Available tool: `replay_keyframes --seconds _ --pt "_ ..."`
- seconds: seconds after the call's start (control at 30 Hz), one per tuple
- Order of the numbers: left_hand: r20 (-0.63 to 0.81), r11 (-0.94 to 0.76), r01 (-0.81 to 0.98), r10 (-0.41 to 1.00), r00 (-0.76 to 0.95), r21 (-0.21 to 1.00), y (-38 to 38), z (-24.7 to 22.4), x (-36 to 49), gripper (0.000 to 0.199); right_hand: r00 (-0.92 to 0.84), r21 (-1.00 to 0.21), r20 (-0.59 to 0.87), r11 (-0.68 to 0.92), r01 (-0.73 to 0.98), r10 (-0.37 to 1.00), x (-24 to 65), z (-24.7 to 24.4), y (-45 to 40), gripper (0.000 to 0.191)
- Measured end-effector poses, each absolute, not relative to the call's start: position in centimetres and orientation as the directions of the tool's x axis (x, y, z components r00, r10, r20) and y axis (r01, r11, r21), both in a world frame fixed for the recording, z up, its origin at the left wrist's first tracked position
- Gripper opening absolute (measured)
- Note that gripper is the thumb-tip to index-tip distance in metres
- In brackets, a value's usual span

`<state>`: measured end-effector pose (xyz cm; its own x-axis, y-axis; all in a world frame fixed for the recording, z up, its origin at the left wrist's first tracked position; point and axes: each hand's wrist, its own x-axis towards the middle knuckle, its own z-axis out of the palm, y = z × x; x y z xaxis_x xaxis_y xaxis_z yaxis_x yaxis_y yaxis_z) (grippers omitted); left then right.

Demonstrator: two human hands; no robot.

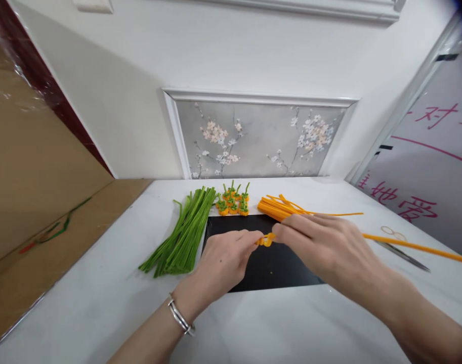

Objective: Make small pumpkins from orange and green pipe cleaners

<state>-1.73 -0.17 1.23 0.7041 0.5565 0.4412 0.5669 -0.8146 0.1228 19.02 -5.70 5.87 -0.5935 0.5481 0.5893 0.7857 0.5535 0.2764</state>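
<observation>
Between my two hands, over a black mat (268, 275), is an orange pipe cleaner (267, 239) bent into small loops. My left hand (227, 255) pinches its left end between thumb and fingers. My right hand (325, 247) grips it from the right, fingers closed, and a long straight length runs out past the wrist to the right edge. Just behind the mat stand several small orange pieces with green tops (234, 202), made of the same fuzzy stems. The fingertips of my right hand partly hide the loops.
Left of the mat lies a bundle of green pipe cleaners (181, 237). An orange bundle (276, 206) rests behind my right hand. Scissors (403, 254) lie at the right. A cardboard box (33, 151) borders the left, and a whiteboard with red writing (424, 151) stands right.
</observation>
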Motion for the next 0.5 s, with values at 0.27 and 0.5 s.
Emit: replay_keyframes --seconds 0.27,0.5 --pt "0.444 -0.865 0.490 0.484 0.754 0.111 -0.1 1.4 -1.8 0.019 -0.505 0.172 0.473 0.487 0.856 0.722 19.6 6.7 -2.2 0.023" --pt "0.460 -0.846 0.476 0.531 0.711 0.240 -0.4 1.3 -2.1 0.029 -0.554 -0.282 0.353 0.650 0.705 0.754 21.7 5.2 1.1 0.020"
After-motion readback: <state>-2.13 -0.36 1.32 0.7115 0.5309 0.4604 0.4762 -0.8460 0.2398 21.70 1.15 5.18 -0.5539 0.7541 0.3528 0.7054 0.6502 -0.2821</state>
